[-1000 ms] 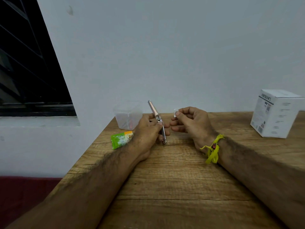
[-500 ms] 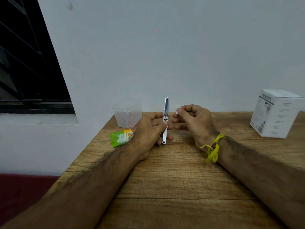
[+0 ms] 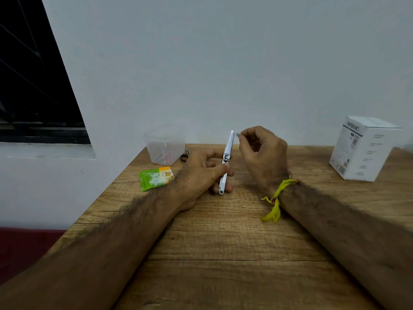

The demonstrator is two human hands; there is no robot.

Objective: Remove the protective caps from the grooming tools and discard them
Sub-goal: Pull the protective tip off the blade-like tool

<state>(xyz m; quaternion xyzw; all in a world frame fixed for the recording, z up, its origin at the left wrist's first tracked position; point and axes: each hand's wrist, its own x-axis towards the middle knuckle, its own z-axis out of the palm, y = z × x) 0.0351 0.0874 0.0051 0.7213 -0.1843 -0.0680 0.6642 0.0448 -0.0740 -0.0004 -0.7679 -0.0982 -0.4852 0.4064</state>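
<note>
Above the middle of the wooden surface [image 3: 223, 242], toward its far edge, the left hand [image 3: 201, 173] grips a silver grooming tool [image 3: 226, 159] nearly upright, while the right hand [image 3: 263, 153] pinches a small pale cap [image 3: 237, 134] just beside the tool's upper tip. The white box [image 3: 362, 148] at the far right edge carries print too blurred to read. A clear container [image 3: 165, 145] and green sachet [image 3: 156, 178] sit near the far left corner.

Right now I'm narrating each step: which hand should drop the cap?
The right hand: it already pinches the small cap, while the left hand grips the metal tool.
</note>
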